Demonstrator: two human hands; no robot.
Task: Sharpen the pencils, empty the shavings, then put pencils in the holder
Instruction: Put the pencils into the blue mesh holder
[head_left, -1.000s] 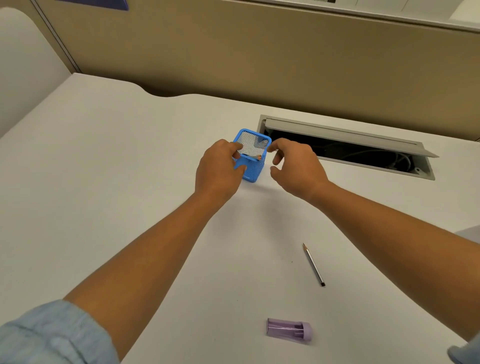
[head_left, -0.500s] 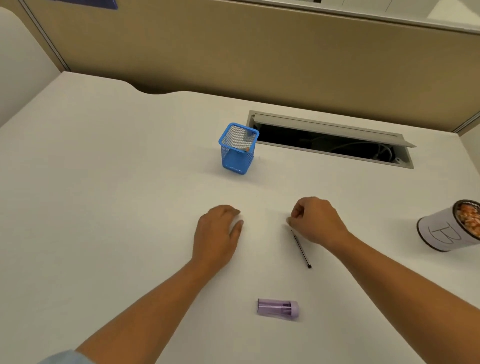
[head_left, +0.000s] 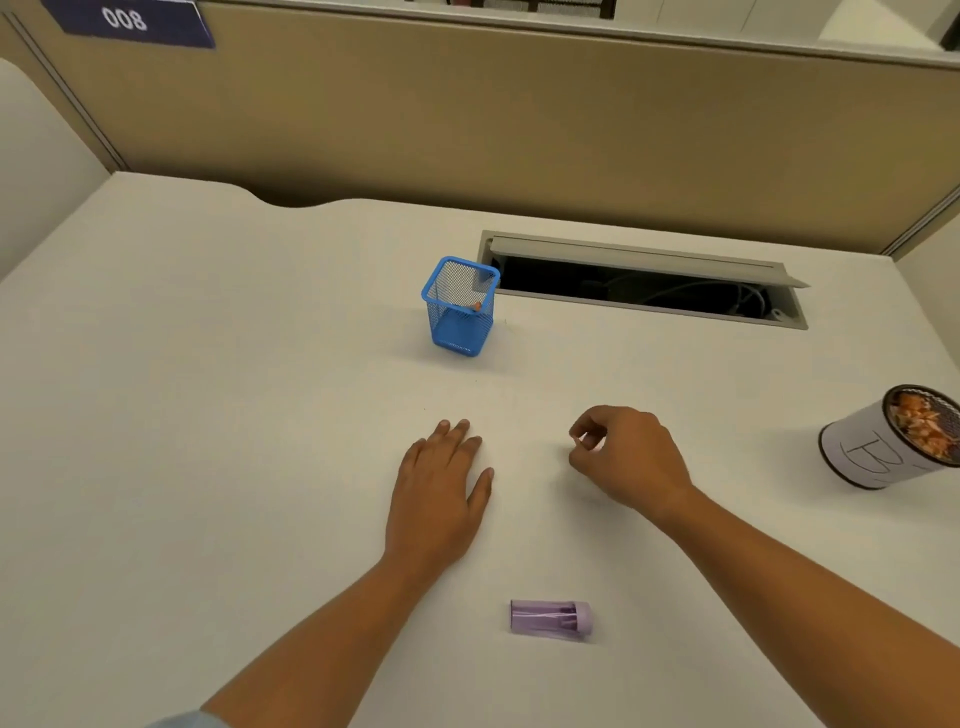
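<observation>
step: likely sharpening phase | left hand (head_left: 441, 493) flat, fingers straight, on white worktop (head_left: 208, 415) | right hand (head_left: 623, 462) fingers curled, contents unclear | next: reach purple plastic sharpener (head_left: 550, 617)

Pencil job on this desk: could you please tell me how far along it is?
Looks done: one pencil shows in the blue holder, the sharpener lies set aside, and shavings sit in the white cup. In hand: the right hand, fingers curled, may pinch something small, perhaps another pencil; I cannot tell. The left hand rests flat on the desk. Left: likely any last pencil into the holder.
</observation>
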